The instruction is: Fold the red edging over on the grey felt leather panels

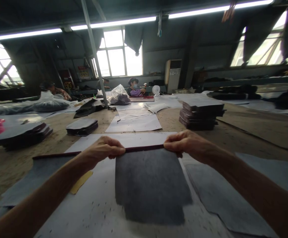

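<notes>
Holding a gray piece [150, 185] by its top edge, two hands reach out in the head view. The left hand [106, 147] pinches near one end of that edge, and the right hand [181, 144] pinches near the other end. A thin dark red strip [144, 148] runs along the edge between them. The gray piece is in front of the person, over a big white paper [89, 211]; I cannot tell if its bottom touches the paper. A yellow scrap [82, 181] is just beside the left arm. Another gray sheet [42, 173] lies on the left, and one more flat sheet [225, 191] lies on the right. Farther back on the brown table [170, 119] sit a small stack [82, 127] and a taller stack [200, 115]. Well beyond, a person with a mask [135, 86] is near a white roll [156, 89].
</notes>
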`<state>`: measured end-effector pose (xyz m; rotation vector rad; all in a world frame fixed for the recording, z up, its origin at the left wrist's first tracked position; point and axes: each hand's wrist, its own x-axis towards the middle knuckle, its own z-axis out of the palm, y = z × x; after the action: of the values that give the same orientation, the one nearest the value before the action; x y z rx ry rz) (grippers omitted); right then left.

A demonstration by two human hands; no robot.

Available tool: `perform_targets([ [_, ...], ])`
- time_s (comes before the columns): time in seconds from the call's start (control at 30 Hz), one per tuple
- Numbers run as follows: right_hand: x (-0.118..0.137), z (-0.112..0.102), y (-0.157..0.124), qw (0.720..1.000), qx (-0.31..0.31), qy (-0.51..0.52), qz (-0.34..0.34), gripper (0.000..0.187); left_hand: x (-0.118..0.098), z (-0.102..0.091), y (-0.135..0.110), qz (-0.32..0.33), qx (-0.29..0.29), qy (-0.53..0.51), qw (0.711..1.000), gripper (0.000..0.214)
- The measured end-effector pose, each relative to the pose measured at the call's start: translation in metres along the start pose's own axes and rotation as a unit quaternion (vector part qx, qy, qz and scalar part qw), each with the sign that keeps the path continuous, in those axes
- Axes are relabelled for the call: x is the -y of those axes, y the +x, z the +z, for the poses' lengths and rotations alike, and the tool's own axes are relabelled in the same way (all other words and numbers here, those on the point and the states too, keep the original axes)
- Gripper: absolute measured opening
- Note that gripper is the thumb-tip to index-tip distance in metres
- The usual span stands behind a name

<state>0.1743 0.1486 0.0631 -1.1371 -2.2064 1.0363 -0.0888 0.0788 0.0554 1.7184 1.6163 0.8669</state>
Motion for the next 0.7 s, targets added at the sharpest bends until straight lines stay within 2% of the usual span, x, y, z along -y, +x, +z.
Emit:
perform_targets([
  [0.1, -0.027, 0.019, 0.039, 0.994, -0.066, -0.076, 0.032, 0.015, 0.028, 0.015, 0.041, -0.008, -0.041, 0.044, 0.998, 0.022],
  [0.17, -0.039, 0.032, 0.053, 0.987, -0.102, -0.115, 0.038, 0.013, 0.044, 0.025, 0.055, -0.007, -0.079, 0.077, 0.994, 0.021],
  [0.27, -0.046, 0.042, 0.058, 0.974, -0.144, -0.174, 0.033, 0.013, 0.056, 0.036, 0.058, 0.005, -0.137, 0.12, 0.983, 0.019],
  [0.4, -0.049, 0.047, 0.058, 0.954, -0.181, -0.236, 0.026, 0.013, 0.06, 0.044, 0.055, 0.03, -0.2, 0.158, 0.966, 0.017],
  [0.7, -0.06, 0.056, 0.066, 0.93, -0.229, -0.288, -0.004, 0.012, 0.079, 0.059, 0.063, 0.049, -0.27, 0.197, 0.941, 0.015],
])
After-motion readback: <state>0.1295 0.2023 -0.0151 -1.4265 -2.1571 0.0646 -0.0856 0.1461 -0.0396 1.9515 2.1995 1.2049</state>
